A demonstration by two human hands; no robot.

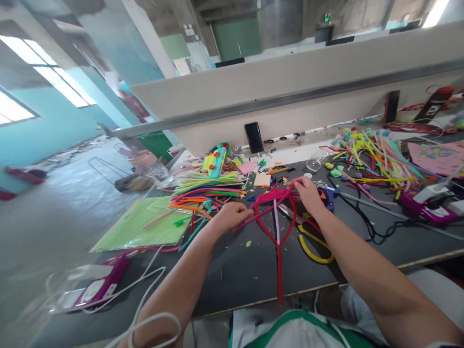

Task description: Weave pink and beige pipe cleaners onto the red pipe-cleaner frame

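Observation:
A pink pipe cleaner [267,211] runs slantwise between my two hands. My left hand [231,217] pinches its lower left part, and my right hand [309,193] pinches the upper right part between thumb and fingers. Under it lies a pipe-cleaner shape: a red looped frame [294,221] with pink strands [271,195] packed across its top. A lilac stem [277,223] runs down its middle, joining a straight red stem [279,273] that reaches the table's front edge. Whether the pink pipe cleaner is wound onto the frame, I cannot tell.
Yellow-handled scissors [314,256] and a blue glue gun [330,197] lie beside my right forearm. Left are bundled pipe cleaners [206,187], a green sheet pack [141,227] and a purple power strip [105,282]. A phone [254,137] leans on the partition. More pipe cleaners [380,164] are heaped right.

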